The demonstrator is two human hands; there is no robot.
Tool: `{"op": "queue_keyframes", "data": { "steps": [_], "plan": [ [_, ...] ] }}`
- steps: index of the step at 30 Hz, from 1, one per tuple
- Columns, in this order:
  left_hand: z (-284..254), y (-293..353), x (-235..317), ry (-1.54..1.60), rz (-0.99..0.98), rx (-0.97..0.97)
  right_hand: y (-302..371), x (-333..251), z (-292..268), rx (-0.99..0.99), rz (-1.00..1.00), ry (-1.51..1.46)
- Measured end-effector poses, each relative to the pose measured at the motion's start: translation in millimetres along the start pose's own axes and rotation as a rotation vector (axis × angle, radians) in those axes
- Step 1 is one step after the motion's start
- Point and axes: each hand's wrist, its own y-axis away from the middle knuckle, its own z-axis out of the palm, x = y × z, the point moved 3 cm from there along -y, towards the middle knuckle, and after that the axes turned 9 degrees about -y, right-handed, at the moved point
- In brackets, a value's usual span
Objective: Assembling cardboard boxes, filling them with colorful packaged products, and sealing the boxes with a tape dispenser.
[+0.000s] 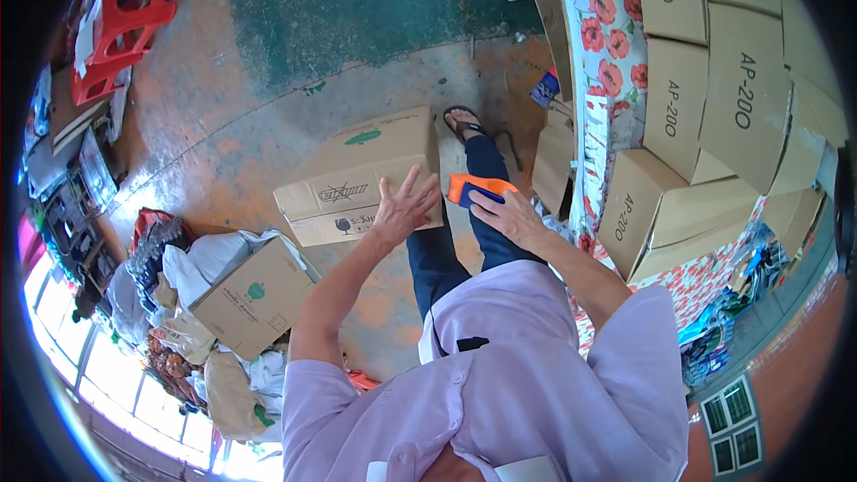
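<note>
A brown cardboard box [321, 165] with a green printed mark sits on the floor ahead of me, slightly to the left. My left hand [406, 210] lies on its near right end, fingers spread and holding nothing. To the right of that hand, apart from the box, my right hand [511, 217] is closed around an orange and blue tape dispenser [470, 187]. Whether tape hangs from the dispenser is too small to tell.
Stacked cartons [669, 116] stand on my right beside a red-flowered cloth [607, 31]. Another cardboard box [254, 299] leans among bags and fabric at lower left. Red plastic stools [125, 31] are far left. My sandalled foot [464, 121] stands right of the box.
</note>
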Motion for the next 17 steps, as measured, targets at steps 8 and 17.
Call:
{"op": "queue_keyframes", "data": {
  "steps": [8,17],
  "plan": [
    [-12,-5,2,-0.048,0.037,0.12,-9,-9,46,-0.092,0.246,0.13],
    [2,-63,-5,-0.135,0.587,-0.271,74,-37,162,0.779,1.033,-0.927]
  ]
}}
